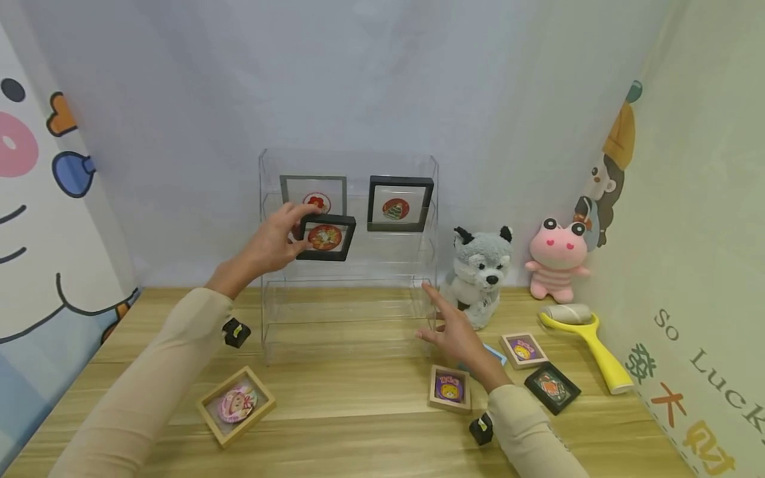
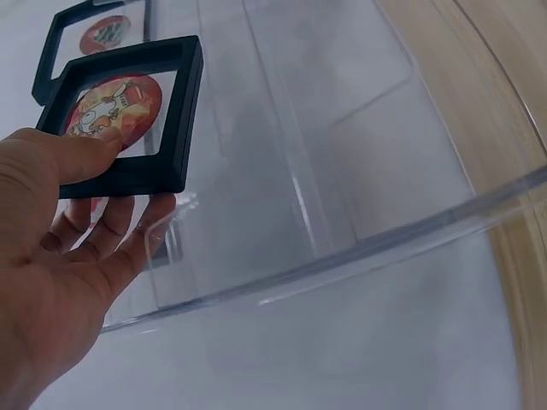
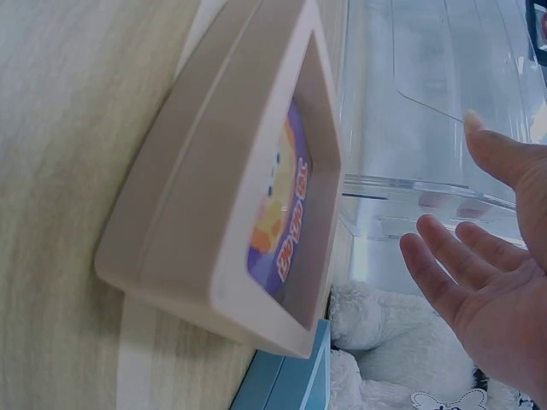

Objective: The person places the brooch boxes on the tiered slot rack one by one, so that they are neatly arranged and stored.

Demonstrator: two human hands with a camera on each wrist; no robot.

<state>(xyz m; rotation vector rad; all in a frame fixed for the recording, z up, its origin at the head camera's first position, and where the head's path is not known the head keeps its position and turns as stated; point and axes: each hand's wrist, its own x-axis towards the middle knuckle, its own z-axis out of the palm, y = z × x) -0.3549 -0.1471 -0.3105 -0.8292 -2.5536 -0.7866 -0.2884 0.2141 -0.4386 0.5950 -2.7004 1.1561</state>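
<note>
My left hand (image 1: 271,240) pinches a small black display frame (image 1: 327,238) by its left side. A round red-orange badge shows inside it. In the left wrist view the thumb lies across the front of the frame (image 2: 184,111), with the other fingers behind. The frame is held in front of a clear acrylic tiered rack (image 1: 349,312). On the rack's top tier stand a grey-edged frame (image 1: 313,178) with a red flower badge and a black frame (image 1: 400,180) with a tree badge. My right hand (image 1: 457,335), fingers spread and holding nothing, is beside the rack's lower right side.
A wooden frame (image 1: 263,392) lies at front left, another wooden frame (image 1: 449,405) near the right wrist. Further right lie a third wooden frame (image 1: 524,350), a black frame (image 1: 552,388) and a yellow-handled lint roller (image 1: 600,352). A plush husky (image 1: 478,265) and pink plush frog (image 1: 558,255) sit behind.
</note>
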